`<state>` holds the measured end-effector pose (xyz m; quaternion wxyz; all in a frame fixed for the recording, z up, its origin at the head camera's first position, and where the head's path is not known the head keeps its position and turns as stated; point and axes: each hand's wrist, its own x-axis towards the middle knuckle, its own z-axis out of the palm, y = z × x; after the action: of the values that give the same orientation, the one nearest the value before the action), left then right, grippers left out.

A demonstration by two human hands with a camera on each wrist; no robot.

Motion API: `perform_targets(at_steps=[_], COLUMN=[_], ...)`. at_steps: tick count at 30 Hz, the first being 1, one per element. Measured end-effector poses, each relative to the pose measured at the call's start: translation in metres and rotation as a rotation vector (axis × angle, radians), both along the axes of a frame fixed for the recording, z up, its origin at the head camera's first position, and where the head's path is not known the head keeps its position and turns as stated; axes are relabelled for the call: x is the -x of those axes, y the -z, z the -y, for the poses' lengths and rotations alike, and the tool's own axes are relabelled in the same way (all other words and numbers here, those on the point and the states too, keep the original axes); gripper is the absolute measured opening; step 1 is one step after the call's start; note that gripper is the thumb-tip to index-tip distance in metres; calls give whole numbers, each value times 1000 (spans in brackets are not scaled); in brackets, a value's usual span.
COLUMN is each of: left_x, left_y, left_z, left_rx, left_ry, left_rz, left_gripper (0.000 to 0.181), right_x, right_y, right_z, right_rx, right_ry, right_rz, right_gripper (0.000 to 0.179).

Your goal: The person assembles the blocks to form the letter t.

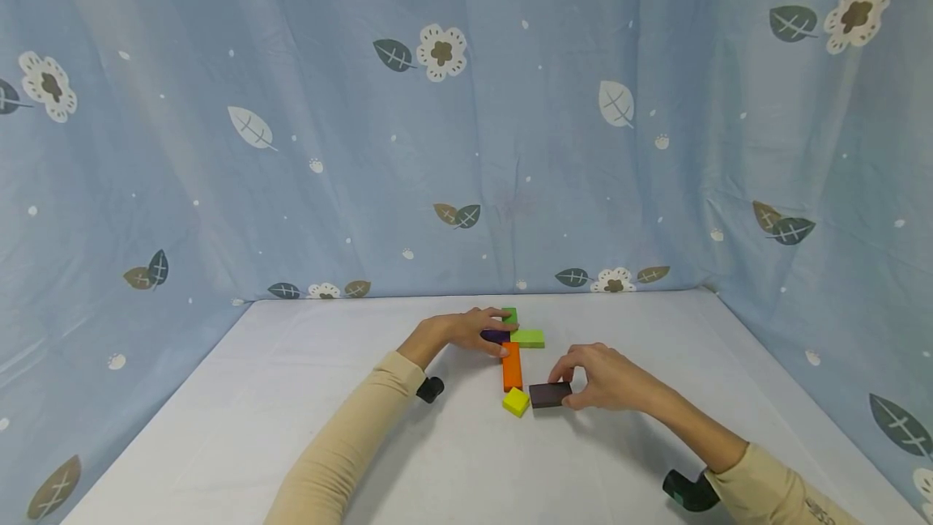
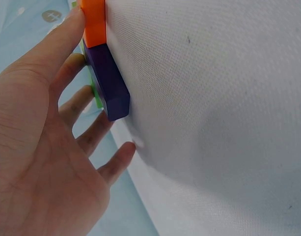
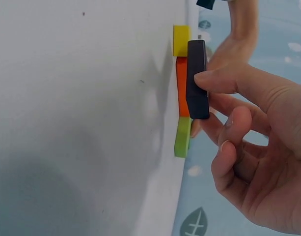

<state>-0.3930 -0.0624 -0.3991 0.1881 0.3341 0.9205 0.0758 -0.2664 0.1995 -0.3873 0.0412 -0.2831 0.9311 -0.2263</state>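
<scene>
Between its thumb and fingers my right hand [image 1: 611, 379] pinches a black block [image 1: 545, 395], seen close up in the right wrist view. My left hand [image 1: 468, 329] rests on a group of blocks, its thumb touching the orange block [image 1: 513, 375] and its fingers spread loosely around the far side of the dark purple block [image 2: 107, 81]. A lime green block [image 1: 529, 339] lies to the right of the purple one, with a brighter green block [image 1: 511, 314] behind it, partly covered by the fingers. At the orange block's near end sits a yellow block [image 1: 516, 402], turned at an angle.
White cloth covers the table [image 1: 452, 460]. A blue curtain [image 1: 510, 144] with leaves and flowers hangs behind it and along both sides. A black wrist camera [image 1: 432, 389] shows under the left wrist, another black device [image 1: 688, 491] under the right.
</scene>
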Motion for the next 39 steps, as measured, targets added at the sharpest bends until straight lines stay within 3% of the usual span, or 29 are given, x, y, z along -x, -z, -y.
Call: perform_targets(at_steps=[23, 39], left_x=[1, -1], left_y=[1, 0], left_z=[1, -1], left_rx=[-8, -8], left_ry=[11, -3], left_rz=[-3, 12], left_gripper=[63, 63], right_x=[10, 9], right_y=[12, 14], right_z=[4, 4], right_rx=[-44, 11], right_ry=[92, 104], right_rz=[75, 141], right_gripper=[25, 26])
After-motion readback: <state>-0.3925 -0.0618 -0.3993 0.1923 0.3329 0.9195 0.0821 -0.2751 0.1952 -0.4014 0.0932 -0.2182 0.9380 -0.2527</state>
